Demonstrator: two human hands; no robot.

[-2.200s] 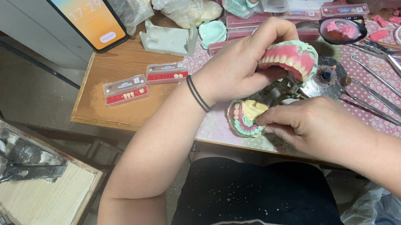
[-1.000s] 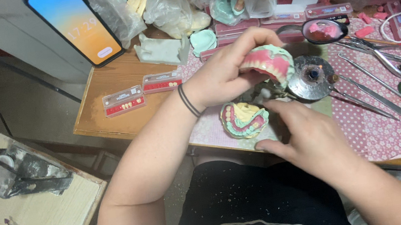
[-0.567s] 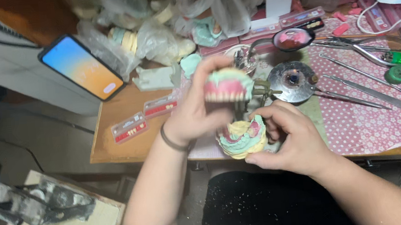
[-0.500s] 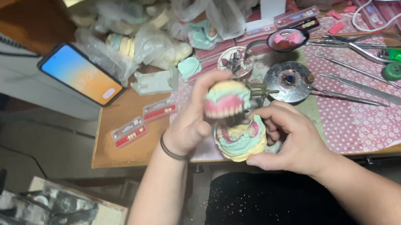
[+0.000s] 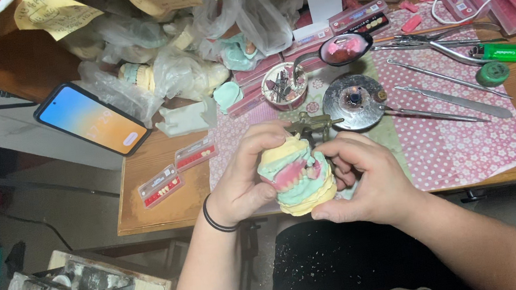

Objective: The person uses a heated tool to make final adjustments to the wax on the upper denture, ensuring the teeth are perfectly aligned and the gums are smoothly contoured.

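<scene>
The two halves of the dental model (image 5: 296, 176) have come together since a couple of seconds ago: back then the left hand (image 5: 246, 181) held the upper half lifted away, with the pink gum and its row of teeth showing, and the right hand (image 5: 364, 182) kept the lower half down by the table edge. Now the halves sit closed one on top of the other, yellow and green plaster outside, pink wax and teeth showing in the gap between them.

Both hands are wrapped around it. The left grips from its side with the thumb over the top and the fingers curled under; the right cups the other side, its fingertips pressed against the pink part. A black band (image 5: 216, 216) sits on the left wrist. The model is held in the air just over the near edge of the table (image 5: 148, 195), above the person's lap.

I would judge the closing of the bite as done, and the checking or adjusting of the teeth as what is left.

Just behind the hands lie a brass metal frame (image 5: 313, 123) and a round metal dish (image 5: 352, 100) on the spotted pink cloth (image 5: 463, 149). Long metal tools (image 5: 451, 96) lie to the right, two small tooth cards (image 5: 177, 169) and a lit phone (image 5: 90, 119) to the left.
</scene>
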